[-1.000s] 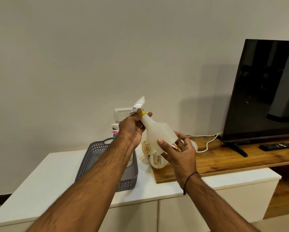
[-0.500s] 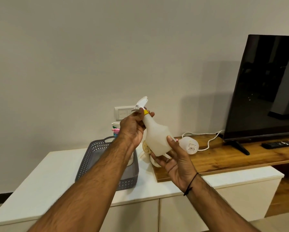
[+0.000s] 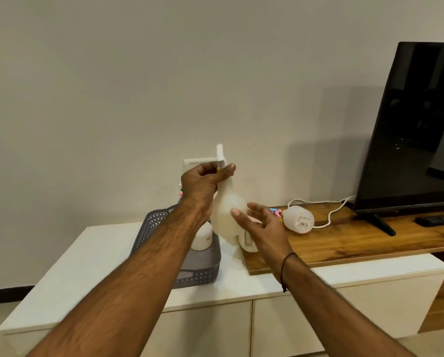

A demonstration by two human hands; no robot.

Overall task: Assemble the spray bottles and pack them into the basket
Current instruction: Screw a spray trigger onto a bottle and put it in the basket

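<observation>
My left hand (image 3: 203, 184) grips the neck and white trigger head of a translucent white spray bottle (image 3: 226, 215), held upright in the air above the cabinet. A yellow collar shows under my thumb. My right hand (image 3: 260, 225) is open beside the bottle's body, fingers spread, just off it. A grey perforated basket (image 3: 154, 225) stands on the white cabinet below my left forearm, with a white bottle (image 3: 203, 237) inside it. Another bottle (image 3: 299, 219) lies on its side on the wooden shelf, and one more bottle (image 3: 246, 243) lies behind my right hand.
A black television (image 3: 416, 130) stands on the wooden shelf (image 3: 344, 243) at the right, with a remote (image 3: 437, 219) beside its foot. A white cable (image 3: 318, 210) runs along the shelf. A wall socket (image 3: 197, 162) sits behind the bottle. Coloured spray parts (image 3: 275, 211) lie near the lying bottle.
My right hand has let go of the bottle's base and opened beside it. The bottle has swung from tilted to upright in my left hand.
</observation>
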